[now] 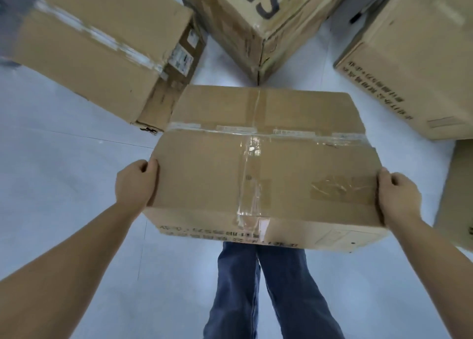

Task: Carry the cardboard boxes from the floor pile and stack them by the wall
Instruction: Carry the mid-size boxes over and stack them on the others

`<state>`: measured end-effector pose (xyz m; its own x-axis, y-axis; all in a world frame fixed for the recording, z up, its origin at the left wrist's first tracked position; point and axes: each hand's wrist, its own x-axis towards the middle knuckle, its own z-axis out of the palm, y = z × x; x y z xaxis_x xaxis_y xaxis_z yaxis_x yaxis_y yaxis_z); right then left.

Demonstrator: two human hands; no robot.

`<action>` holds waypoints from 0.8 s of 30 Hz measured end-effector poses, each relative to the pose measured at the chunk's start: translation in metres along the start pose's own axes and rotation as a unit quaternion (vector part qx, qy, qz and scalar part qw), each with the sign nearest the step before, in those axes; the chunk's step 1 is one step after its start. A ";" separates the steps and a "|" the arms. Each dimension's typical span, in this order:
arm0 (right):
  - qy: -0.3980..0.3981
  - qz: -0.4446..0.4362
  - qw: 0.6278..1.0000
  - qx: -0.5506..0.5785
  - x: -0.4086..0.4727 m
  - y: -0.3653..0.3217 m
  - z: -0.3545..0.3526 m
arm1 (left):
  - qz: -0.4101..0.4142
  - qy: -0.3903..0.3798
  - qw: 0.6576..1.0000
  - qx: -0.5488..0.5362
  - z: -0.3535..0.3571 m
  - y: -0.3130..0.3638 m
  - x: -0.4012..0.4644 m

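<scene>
The forearms came in nearest the camera, and past them the left hand (pixel 137 181) and right hand (pixel 398 197) clamped the two short ends of the taped box (pixel 261 169), thumbs hooked over the top edge and the fingers out of sight down the sides. The box looked to be held clear of the floor (pixel 64 185), level, in front of the person's jeans (pixel 268 295), whose legs showed directly below its near edge. Taking that held box as the mark: a long box (pixel 97 46) lay beyond its far left corner, seemingly overlapped by it; a printed box (pixel 256 23) stood just past its far edge, one corner turned toward it; a third box (pixel 414 57) sat off its far right corner, apart from it; and the edge of a fourth box (pixel 460 195) showed just beside the right hand. No wall and no finished stack could be seen, so I could not tell how many boxes had been moved. By my judgement this was the lift stage for one box, with the carry and the stacking not yet done, and at least four boxes left on the floor.
</scene>
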<state>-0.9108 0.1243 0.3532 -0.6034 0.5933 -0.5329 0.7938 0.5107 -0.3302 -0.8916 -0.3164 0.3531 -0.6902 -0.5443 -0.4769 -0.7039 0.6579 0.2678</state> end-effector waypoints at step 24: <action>-0.055 -0.404 0.911 0.060 -0.212 -0.148 -0.274 | -0.137 0.291 0.926 -0.199 -0.264 -0.015 -0.379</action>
<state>-0.9210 0.0937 0.7287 -0.9887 -0.0152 -0.1494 0.0997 0.6773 -0.7289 -0.6643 -0.2576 0.7510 -0.3681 -0.9269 -0.0726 -0.7924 0.2719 0.5460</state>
